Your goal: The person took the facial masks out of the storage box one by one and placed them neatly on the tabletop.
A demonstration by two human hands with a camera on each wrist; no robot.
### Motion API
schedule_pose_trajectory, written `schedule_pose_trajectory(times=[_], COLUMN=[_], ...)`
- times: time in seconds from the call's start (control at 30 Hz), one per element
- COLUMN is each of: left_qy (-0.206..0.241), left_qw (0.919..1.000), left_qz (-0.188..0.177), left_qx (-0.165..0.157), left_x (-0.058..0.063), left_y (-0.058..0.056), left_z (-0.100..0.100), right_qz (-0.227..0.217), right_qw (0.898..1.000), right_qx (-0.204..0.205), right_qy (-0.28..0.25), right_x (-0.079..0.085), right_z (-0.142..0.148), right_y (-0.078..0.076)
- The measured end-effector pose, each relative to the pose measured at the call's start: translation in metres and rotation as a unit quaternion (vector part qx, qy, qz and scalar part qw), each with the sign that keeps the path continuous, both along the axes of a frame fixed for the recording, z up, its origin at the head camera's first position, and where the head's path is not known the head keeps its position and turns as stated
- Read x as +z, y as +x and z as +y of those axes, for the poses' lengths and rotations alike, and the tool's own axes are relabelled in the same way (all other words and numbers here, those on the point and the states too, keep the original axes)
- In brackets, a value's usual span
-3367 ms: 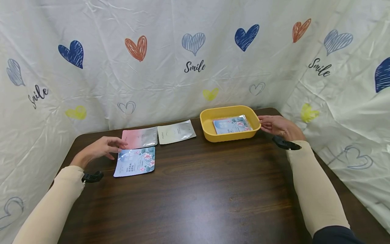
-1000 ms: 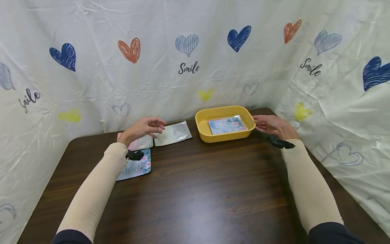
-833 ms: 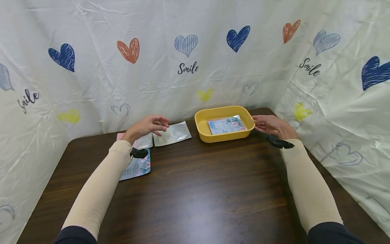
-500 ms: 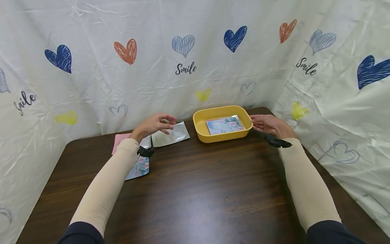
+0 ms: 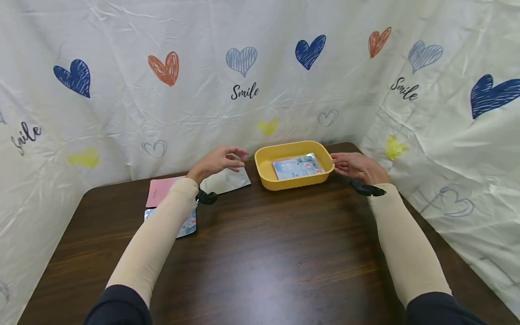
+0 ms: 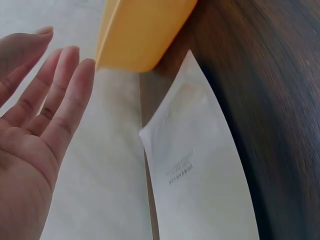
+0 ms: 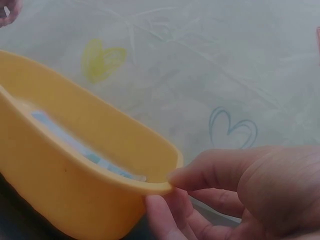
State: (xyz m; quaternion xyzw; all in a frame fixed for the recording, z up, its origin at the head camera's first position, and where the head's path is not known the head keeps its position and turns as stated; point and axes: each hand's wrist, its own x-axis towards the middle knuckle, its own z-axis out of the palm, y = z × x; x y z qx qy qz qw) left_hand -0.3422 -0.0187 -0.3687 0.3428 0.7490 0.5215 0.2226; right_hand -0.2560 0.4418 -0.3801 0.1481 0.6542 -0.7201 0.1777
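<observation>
My left hand (image 5: 219, 163) hovers over the pale silver-cream sachet (image 5: 233, 180), its fingers relaxed and nothing between them. In the left wrist view the fingers (image 6: 67, 95) point toward the yellow bin, apart from the sachet. At the bin's right end, my right hand (image 5: 359, 166) pinches the rim of the yellow plastic bin (image 5: 292, 183); the right wrist view shows thumb and finger on either side of the wall. Inside the bin lies a blue floral sachet (image 5: 298, 167), with a pink edge beneath it.
My left forearm partly covers a pink sachet (image 5: 159, 190) and a second blue floral sachet (image 5: 188, 225) at the table's left. The dark wooden table (image 5: 276, 248) meets a white curtain (image 5: 203, 108) with printed hearts behind and on the right.
From beside the pink and blue sachets, my left hand has moved right, over the pale sachet toward the bin. The right hand stays at the bin's rim. The head view has shifted slightly right.
</observation>
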Motion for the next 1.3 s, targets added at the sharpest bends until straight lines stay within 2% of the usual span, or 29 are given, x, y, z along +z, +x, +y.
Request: schedule_pose_trajectory(times=[0.1, 0.33, 0.5, 0.67, 0.83, 0.97, 1.1, 1.3], left_qy=[0.003, 0.003, 0.003, 0.008, 0.01, -0.001, -0.032, -0.076], left_qw=[1.0, 1.0, 1.0, 1.0, 0.9999, 0.9999, 0.9985, 0.9943], left_qz=[0.0, 0.001, 0.004, 0.004, 0.003, 0.012, 0.044, 0.072], left_qx=[-0.003, -0.001, -0.003, -0.002, -0.006, -0.005, -0.012, -0.017], left_x=[-0.001, 0.003, 0.006, 0.007, 0.005, 0.005, 0.005, -0.001], left_y=[-0.003, -0.005, -0.006, -0.006, -0.008, -0.01, -0.01, -0.012], left_z=[0.009, 0.029, 0.046, 0.06, 0.074, 0.087, 0.1, 0.117], right_qz=[-0.006, 0.002, -0.005, -0.002, 0.013, 0.007, -0.001, 0.001], right_qw=[1.0, 1.0, 1.0, 1.0, 1.0, 1.0, 0.999, 0.999], right_qx=[-0.012, -0.001, -0.007, -0.011, 0.001, -0.013, -0.034, -0.027], right_qy=[-0.005, 0.01, 0.015, 0.004, -0.013, -0.01, 0.012, 0.026], right_x=[0.0, 0.0, 0.001, 0.005, 0.008, 0.005, 0.001, -0.004], right_z=[-0.001, -0.003, -0.004, -0.008, -0.009, -0.006, -0.005, -0.001], right_y=[-0.002, -0.004, -0.004, -0.002, 0.001, 0.001, 0.0, 0.0])
